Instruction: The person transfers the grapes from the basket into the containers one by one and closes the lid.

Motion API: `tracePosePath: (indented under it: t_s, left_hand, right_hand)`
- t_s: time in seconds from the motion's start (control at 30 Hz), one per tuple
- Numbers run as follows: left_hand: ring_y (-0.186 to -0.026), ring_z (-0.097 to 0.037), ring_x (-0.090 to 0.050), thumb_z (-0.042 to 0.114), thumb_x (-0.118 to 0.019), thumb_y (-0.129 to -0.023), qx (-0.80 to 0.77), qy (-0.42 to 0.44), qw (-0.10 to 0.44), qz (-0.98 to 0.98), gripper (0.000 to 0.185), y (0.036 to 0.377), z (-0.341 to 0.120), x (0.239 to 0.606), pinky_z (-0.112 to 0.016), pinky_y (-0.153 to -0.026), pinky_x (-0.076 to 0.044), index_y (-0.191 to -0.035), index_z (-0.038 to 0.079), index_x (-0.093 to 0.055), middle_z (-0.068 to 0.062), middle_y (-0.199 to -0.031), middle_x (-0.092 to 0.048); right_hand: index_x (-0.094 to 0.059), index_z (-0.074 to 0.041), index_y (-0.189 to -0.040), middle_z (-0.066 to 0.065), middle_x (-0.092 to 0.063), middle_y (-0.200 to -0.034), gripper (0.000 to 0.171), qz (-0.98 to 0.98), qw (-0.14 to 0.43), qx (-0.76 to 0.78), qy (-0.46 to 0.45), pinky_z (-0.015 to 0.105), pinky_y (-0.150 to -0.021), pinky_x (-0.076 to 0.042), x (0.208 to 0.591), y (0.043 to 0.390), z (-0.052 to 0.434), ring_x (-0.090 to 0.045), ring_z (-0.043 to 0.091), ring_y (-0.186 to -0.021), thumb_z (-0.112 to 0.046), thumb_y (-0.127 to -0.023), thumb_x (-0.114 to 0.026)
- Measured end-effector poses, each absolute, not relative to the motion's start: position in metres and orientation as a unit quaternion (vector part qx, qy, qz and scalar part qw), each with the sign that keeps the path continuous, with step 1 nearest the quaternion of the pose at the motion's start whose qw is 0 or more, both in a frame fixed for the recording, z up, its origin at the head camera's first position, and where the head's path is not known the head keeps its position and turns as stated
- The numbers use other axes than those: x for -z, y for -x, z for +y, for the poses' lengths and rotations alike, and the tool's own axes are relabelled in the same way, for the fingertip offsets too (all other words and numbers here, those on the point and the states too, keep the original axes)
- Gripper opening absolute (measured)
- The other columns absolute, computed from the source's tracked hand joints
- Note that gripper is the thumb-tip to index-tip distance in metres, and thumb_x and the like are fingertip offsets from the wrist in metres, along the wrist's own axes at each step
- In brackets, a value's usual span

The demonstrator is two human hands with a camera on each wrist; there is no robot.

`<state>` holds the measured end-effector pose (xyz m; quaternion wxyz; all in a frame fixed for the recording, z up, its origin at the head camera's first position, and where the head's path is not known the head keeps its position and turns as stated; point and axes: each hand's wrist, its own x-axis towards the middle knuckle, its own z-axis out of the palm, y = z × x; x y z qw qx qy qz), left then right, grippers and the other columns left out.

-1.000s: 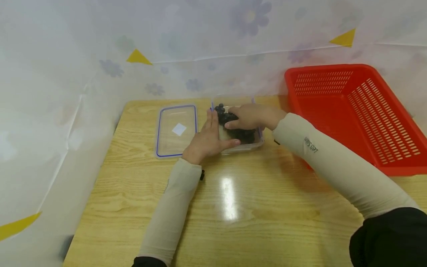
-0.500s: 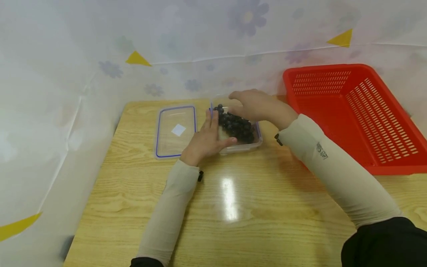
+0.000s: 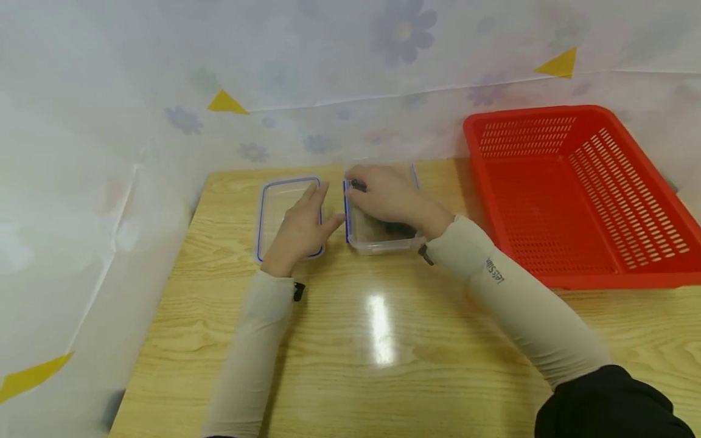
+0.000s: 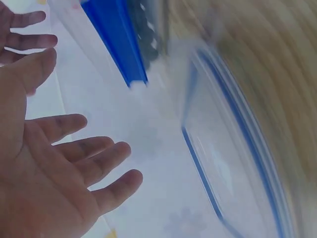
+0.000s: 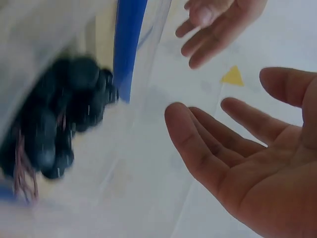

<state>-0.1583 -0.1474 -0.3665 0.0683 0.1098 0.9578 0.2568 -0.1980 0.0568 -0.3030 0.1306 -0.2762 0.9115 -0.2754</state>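
Observation:
A clear plastic food container [image 3: 383, 246] with blue side clips stands near the back of the table. A bunch of dark grapes [image 5: 74, 104] lies in it, mostly hidden in the head view. Over the container is my right hand [image 3: 395, 198], its fingers loosely bent and holding nothing in the right wrist view. To the left lies the container's lid [image 3: 266, 210], clear with a blue seal. My left hand [image 3: 298, 231] hovers above that lid, fingers spread, thumb toward the container. The left wrist view shows nothing in its palm.
A large red plastic basket [image 3: 542, 188] with slotted walls stands at the right of the wooden table [image 3: 416, 353]. A pale flower-patterned sheet [image 3: 306, 73] rises along the back and left edges, marked with yellow tape pieces [image 3: 227, 103].
My left hand has left the container's side and moved left over the lid. My right hand rose off the grapes, then shifted left and forward over the container.

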Motion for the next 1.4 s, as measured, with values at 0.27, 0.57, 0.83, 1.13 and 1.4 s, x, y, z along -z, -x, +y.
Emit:
tracePosePath:
  t_s: [0.27, 0.57, 0.83, 1.13, 1.4]
  left_hand:
    - [-0.147, -0.046, -0.021, 0.046, -0.052, -0.105, -0.251, -0.079, 0.066, 0.963, 0.078, 0.154, -0.192, 0.367, -0.064, -0.114, -0.022, -0.163, 0.010, -0.016, -0.022, -0.166, -0.010]
    - [-0.145, -0.053, -0.018, 0.053, -0.044, -0.105, -0.228, -0.044, 0.089, 0.969, 0.084, 0.158, -0.232, 0.374, -0.070, -0.112, -0.016, -0.163, 0.008, -0.004, -0.026, -0.165, -0.001]
    - [-0.146, -0.054, -0.008, 0.061, -0.045, -0.102, -0.194, 0.015, 0.182, 0.964, 0.097, 0.163, -0.253, 0.381, -0.074, -0.109, -0.014, -0.161, 0.006, 0.009, -0.033, -0.162, 0.004]
    - [-0.149, -0.048, 0.002, 0.062, -0.045, -0.101, -0.252, -0.001, 0.229, 0.940, 0.105, 0.164, -0.260, 0.388, -0.061, -0.117, -0.007, -0.156, 0.000, 0.019, -0.031, -0.163, 0.005]
    - [-0.151, -0.041, -0.001, 0.055, -0.048, -0.103, -0.326, 0.008, 0.213, 0.921, 0.096, 0.158, -0.262, 0.382, -0.058, -0.119, -0.008, -0.159, 0.015, 0.019, -0.018, -0.166, 0.008]
  right_hand:
    - [-0.035, -0.010, -0.158, 0.009, -0.037, -0.159, 0.057, 0.873, 0.173, 0.385, 0.245, 0.048, -0.109, -0.040, 0.333, 0.195, 0.014, -0.044, 0.028, -0.138, -0.030, -0.107, -0.049]
    - [-0.008, -0.009, -0.163, 0.020, -0.012, -0.166, 0.076, 0.853, 0.242, 0.405, 0.224, 0.054, -0.116, -0.027, 0.354, 0.201, -0.031, -0.024, 0.035, -0.149, -0.032, -0.105, -0.051]
    - [0.005, -0.012, -0.163, 0.033, 0.007, -0.162, 0.089, 0.871, 0.269, 0.380, 0.155, 0.060, -0.117, -0.015, 0.371, 0.204, -0.058, 0.001, 0.047, -0.150, -0.034, -0.100, -0.054]
    - [-0.003, -0.011, -0.164, 0.026, -0.006, -0.165, 0.084, 0.873, 0.283, 0.372, 0.137, 0.056, -0.119, -0.015, 0.375, 0.206, -0.064, -0.004, 0.041, -0.151, -0.033, -0.101, -0.054]
    - [-0.012, -0.010, -0.163, 0.017, -0.024, -0.164, 0.079, 0.875, 0.250, 0.392, 0.136, 0.050, -0.115, -0.030, 0.371, 0.207, -0.059, -0.027, 0.039, -0.147, -0.030, -0.100, -0.054]
